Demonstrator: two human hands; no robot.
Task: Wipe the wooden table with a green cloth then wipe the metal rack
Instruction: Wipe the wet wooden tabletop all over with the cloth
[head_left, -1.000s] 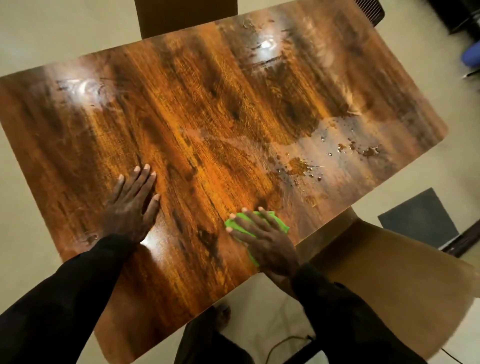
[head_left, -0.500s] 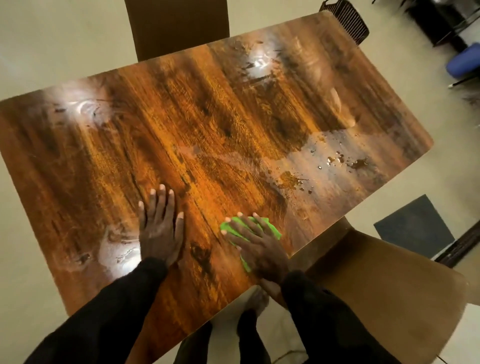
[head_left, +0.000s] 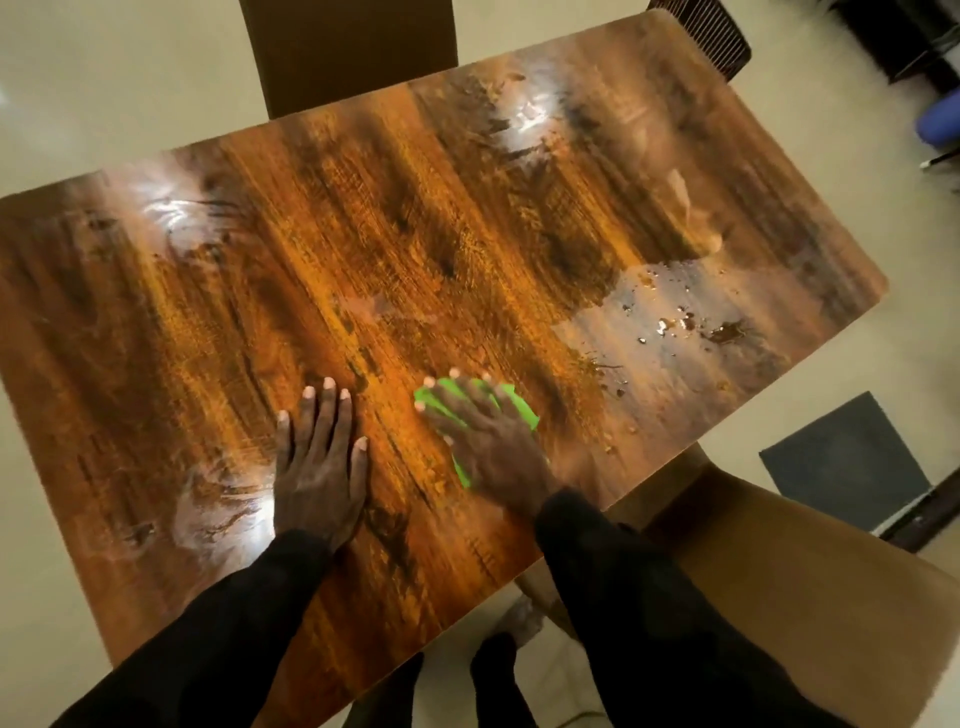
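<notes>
Wooden worktop (head_left: 363, 234): glossy and heavily grained, seen from above and running diagonally across the view. Bright ceiling reflections sit near its far edge and near the left hand.

Left hand (head_left: 319, 467): lies flat, palm down, on bare wood close to the near edge. Its fingers (head_left: 328, 410) are straight, only slightly apart, and hold nothing.

Right hand (head_left: 493, 441): lies palm down on the green cloth (head_left: 514, 405), just beside the left hand. Its fingers (head_left: 470, 397) are extended and spread, pressing the cloth onto the wood rather than curling round it.

Green cloth: bunched under the right palm, near the worktop's near edge. It shows only past the fingertips and along the hand's left side.

Water droplets (head_left: 675, 325): a dull wet patch with scattered beads lies to the right of the cloth, well apart from it.

Surroundings: a brown chair (head_left: 348, 52) stands at the far side, and a second chair seat (head_left: 779, 597) is at the near right corner. A dark mat (head_left: 847, 457) lies on the pale floor, and a dark slatted object (head_left: 711, 36) sits past the far right corner. Whether that is the metal rack cannot be determined. Both sleeves are black.
</notes>
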